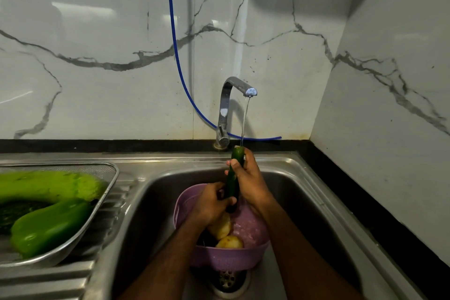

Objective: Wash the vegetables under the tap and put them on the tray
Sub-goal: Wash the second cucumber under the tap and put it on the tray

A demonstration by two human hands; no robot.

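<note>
A dark green cucumber [235, 159] stands nearly upright over the sink, its top end in the thin stream from the chrome tap [227, 105]. My right hand [250, 182] wraps its upper part and my left hand [211, 204] grips its lower end. Below them a purple colander [246, 229] sits in the sink basin [151, 209] with two yellowish potatoes [230, 242] inside. On the left drainboard a steel mesh tray [110, 173] holds a large light green gourd [46, 185] and a green pepper [48, 226].
A blue hose [174, 31] hangs down the marble wall and runs behind the tap. The sink drain [227, 280] lies under the colander. A black counter strip [365, 202] borders the sink on the right, against the corner wall.
</note>
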